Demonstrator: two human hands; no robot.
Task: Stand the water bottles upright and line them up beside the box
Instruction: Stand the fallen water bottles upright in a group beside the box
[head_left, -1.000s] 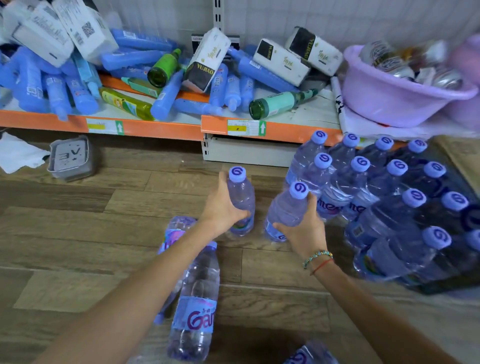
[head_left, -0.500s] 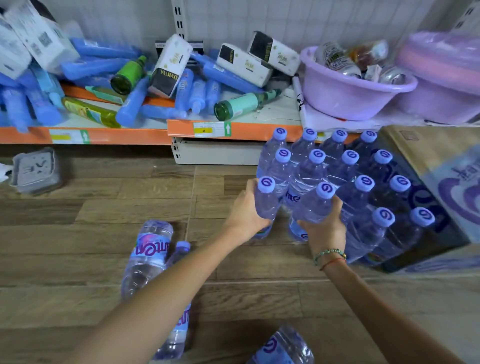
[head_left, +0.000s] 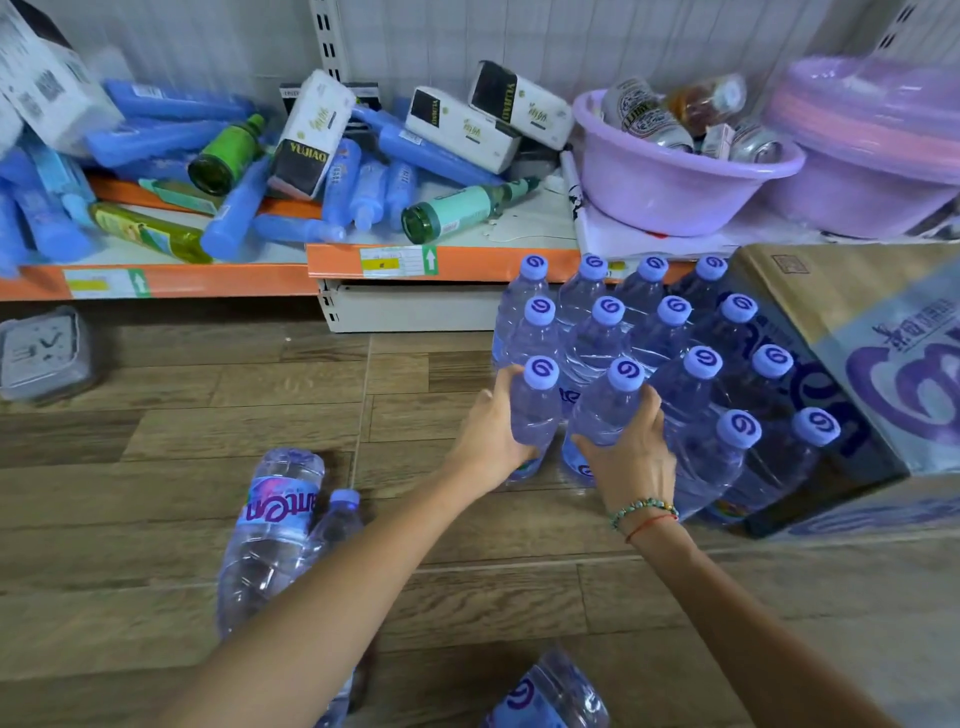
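**Two bottles being seated at the near-left corner of the block**

The left hand (head_left: 491, 431) is wrapping its grip around a clear plastic water bottle with a lilac cap (head_left: 535, 415), and the right hand (head_left: 631, 452) is clasping a second clear lilac-capped bottle (head_left: 605, 410) just beside it. Both bottles are standing with their long axes vertical, caps up, at 12 o'clock from the wrists. They are closing against the block of upright lilac-capped bottles (head_left: 675, 338), which is sitting to their 1 o'clock, hard against the printed cardboard box (head_left: 857, 332) at 3 o'clock. Whether their bases are already resting on the wooden plank floor (head_left: 208, 405) is hard to tell, since the hands are covering them.

The coming reach is turning on what is lying behind the arms. A fallen clear bottle with a pink-lettered label (head_left: 272, 525) is lying at 7 o'clock from the left hand, its long axis running roughly 12 to 6, and a second fallen bottle (head_left: 332, 525) is touching it; the left hand is nearer both. Another fallen bottle (head_left: 550, 696) is showing at the bottom edge.

Compared with a second ago, the two held bottles are sitting much closer to the block, no longer apart on open floor, and the view is taking in more of the box.
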